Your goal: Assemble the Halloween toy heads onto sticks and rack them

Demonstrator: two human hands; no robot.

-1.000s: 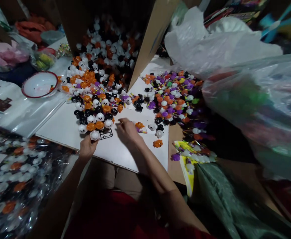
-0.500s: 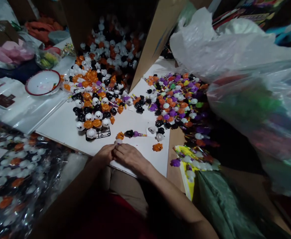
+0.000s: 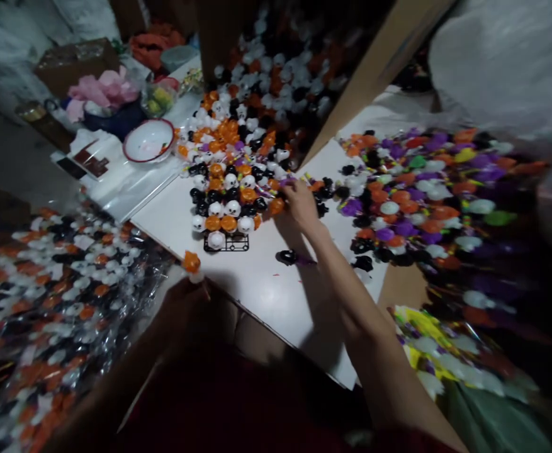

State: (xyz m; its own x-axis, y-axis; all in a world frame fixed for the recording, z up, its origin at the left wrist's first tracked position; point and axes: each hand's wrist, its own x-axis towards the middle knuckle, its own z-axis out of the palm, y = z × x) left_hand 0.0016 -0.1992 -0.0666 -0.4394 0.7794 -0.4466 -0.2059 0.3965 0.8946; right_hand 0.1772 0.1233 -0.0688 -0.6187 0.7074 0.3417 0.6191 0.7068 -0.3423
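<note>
Orange-topped toy (image 3: 192, 263), long axis tilted, points up from pinching left hand (image 3: 181, 305); right hand (image 3: 300, 200) at the pile (image 3: 231, 181), grip unclear.

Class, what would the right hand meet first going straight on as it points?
Probably the pile of orange, white and black pieces just beyond the right hand; depth is unclear, so the two might be touching.

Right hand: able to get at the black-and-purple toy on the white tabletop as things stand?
Probably yes. The right hand could draw back to the black-and-purple toy, whose black end lies uncovered on the white tabletop. Whether that hand is free is unclear.
</note>
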